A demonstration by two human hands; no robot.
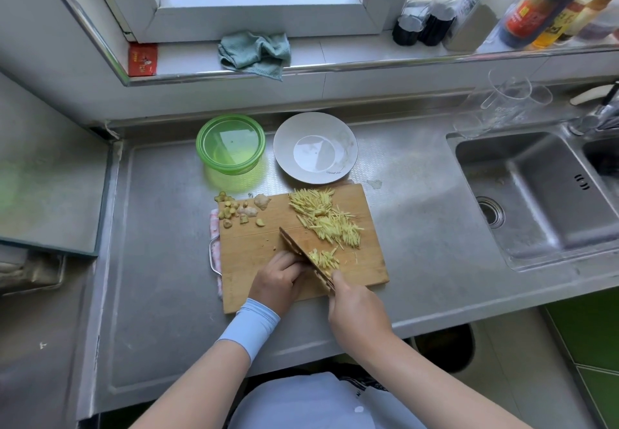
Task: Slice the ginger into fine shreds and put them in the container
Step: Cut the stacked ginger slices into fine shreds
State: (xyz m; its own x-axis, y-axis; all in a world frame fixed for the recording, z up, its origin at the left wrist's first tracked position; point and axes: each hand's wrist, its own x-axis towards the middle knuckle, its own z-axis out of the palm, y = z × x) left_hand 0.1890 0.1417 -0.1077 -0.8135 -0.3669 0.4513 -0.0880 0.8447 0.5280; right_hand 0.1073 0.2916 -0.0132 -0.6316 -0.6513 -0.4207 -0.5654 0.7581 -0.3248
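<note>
Observed: right hand (355, 308) has its fingers wrapped round the handle of the knife (301, 254), edge down on the cutting board (254, 251). The blade's long axis runs diagonally, handle at the near right and tip at the far left.

Left hand (279, 272) sits hard against the blade's left face, fingers curled down onto the board. Whatever piece they steady is hidden, so it cannot be told whether they grip anything.

1 small cluster of fresh shreds (324, 258) lies touching the blade's right face. The main pile of ginger shreds (326, 219) lies beyond it, toward the board's far right. Knobbly offcuts (241, 210) sit at the far left corner.

The green container (231, 148) stands on the desk (160, 227) beyond the board's far left corner, beside a white plate (315, 152). Whether it carries a lid cannot be told.

Judgement: cutting is nearly complete. The shreds lie on the right-hand side while the container lies far left, nearer the left hand, so the transfer must cross the board diagonally
</note>
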